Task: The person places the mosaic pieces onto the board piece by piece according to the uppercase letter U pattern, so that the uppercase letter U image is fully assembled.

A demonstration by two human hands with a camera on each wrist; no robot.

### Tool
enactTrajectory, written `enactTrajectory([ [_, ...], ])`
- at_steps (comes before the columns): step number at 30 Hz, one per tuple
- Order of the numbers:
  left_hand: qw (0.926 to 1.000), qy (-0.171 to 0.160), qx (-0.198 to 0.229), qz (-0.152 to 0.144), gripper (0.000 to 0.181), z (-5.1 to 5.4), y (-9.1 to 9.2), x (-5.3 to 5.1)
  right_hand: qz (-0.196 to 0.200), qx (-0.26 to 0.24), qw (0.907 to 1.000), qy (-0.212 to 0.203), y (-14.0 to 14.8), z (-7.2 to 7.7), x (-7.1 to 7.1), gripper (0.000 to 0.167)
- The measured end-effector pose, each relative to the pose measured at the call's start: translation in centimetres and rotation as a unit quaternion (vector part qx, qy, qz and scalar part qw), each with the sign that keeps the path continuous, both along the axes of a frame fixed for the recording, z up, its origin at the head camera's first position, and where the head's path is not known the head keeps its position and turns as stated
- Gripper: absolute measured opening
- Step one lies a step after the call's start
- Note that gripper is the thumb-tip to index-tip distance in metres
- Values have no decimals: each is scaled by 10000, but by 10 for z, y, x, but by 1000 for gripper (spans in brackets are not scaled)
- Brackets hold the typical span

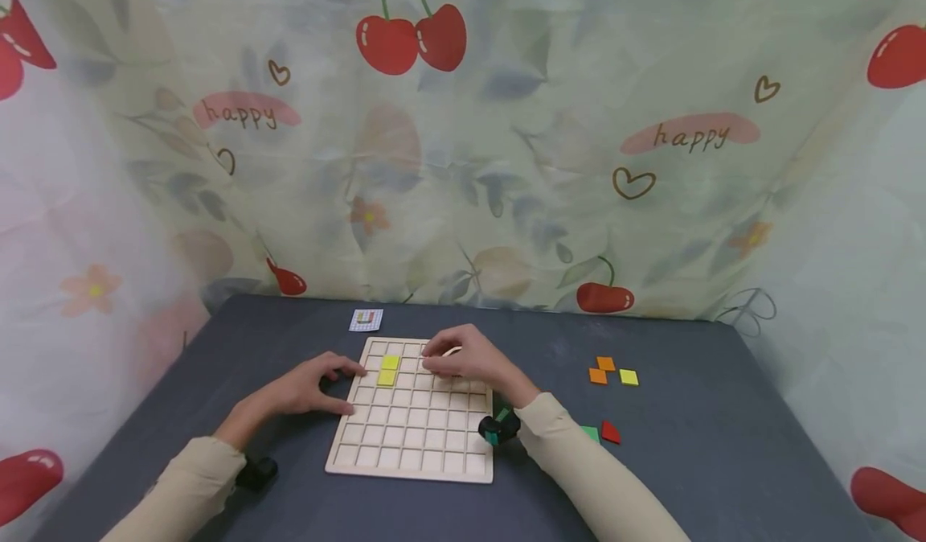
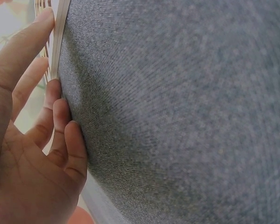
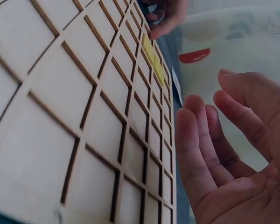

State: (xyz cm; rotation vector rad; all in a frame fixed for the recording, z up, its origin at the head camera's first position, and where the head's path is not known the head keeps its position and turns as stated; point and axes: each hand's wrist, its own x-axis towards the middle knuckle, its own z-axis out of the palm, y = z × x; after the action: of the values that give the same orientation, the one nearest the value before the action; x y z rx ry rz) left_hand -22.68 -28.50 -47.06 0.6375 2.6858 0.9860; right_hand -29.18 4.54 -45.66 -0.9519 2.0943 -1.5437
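The left hand [image 1: 311,388] is spread against the left edge of the board [image 1: 409,457], the right hand [image 1: 473,359], loosely curved, hides part of its far side, yellow tiles [image 1: 387,377] sit in it, a card [image 1: 366,320] lies beyond, orange tiles [image 1: 598,376] right.

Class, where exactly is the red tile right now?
In the head view, the red tile lies on the dark table, right of the board, beside the partly hidden green tile.

Pale grid board [image 1: 411,437] flat; two yellow tiles [image 1: 387,378] in adjacent upper-left cells.
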Motion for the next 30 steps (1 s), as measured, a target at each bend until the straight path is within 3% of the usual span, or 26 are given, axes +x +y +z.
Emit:
enactTrajectory([
  [8,9999,123,-30,-33,58,0,-1,0,-128,111,9998,-136,36,9,2,29],
  [17,10000,73,-41,-38,58,1,0,0,-225,424,9987,164,87,10,6,29],
  [30,9999,53,-64,-112,58,0,0,-1,-813,603,9947,179,162,15,17,31],
])
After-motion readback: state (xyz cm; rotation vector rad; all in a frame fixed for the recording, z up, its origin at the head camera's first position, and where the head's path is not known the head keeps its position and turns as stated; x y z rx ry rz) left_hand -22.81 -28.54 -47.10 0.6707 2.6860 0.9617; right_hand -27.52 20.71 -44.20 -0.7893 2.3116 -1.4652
